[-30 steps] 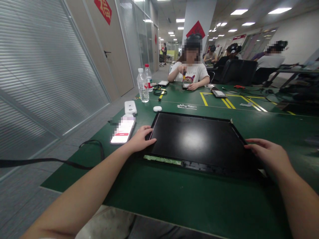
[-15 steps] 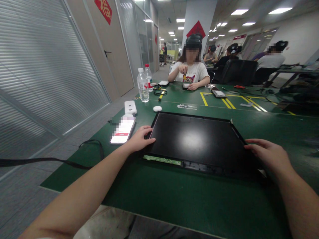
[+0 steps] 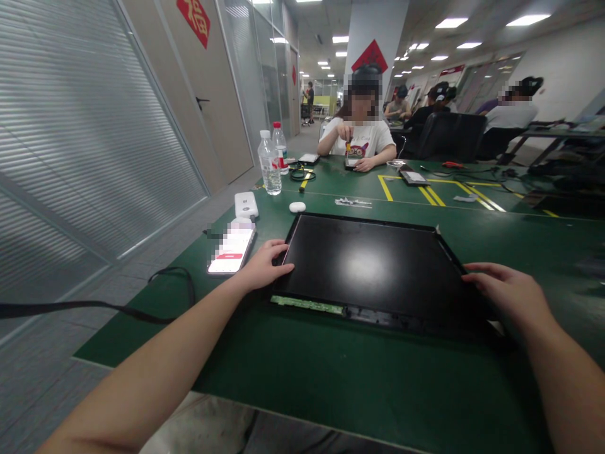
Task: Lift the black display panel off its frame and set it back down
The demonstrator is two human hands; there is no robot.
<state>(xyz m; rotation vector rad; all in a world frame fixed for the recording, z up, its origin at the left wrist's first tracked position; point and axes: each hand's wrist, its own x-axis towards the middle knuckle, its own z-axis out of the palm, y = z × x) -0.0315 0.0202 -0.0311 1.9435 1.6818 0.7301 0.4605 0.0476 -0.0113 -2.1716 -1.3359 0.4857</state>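
Observation:
A black LCD screen panel (image 3: 378, 268) lies face up on the green table (image 3: 359, 391), a ceiling light mirrored in its surface. Along its near edge runs a narrow green circuit board strip (image 3: 307, 305). My left hand (image 3: 263, 266) grips the panel's left edge, thumb on top of the screen and fingers at the rim. At the right edge, my right hand (image 3: 513, 291) pinches the frame between thumb and fingers; the undersides of the fingers are partly hidden. A small pale tab (image 3: 495, 328) shows near the close right corner.
Left of the panel lie a lit phone (image 3: 231, 247) and a white power bank (image 3: 246, 205). Beyond are a white earbud case (image 3: 297, 207), two water bottles (image 3: 270, 167) and a coiled cable (image 3: 305, 173). Across the table a person (image 3: 362, 135) works on a small device with a yellow-handled tool.
My view has shifted very slightly. Both hands keep their places on the panel, and the panel stays put. The person opposite has lowered their head a little.

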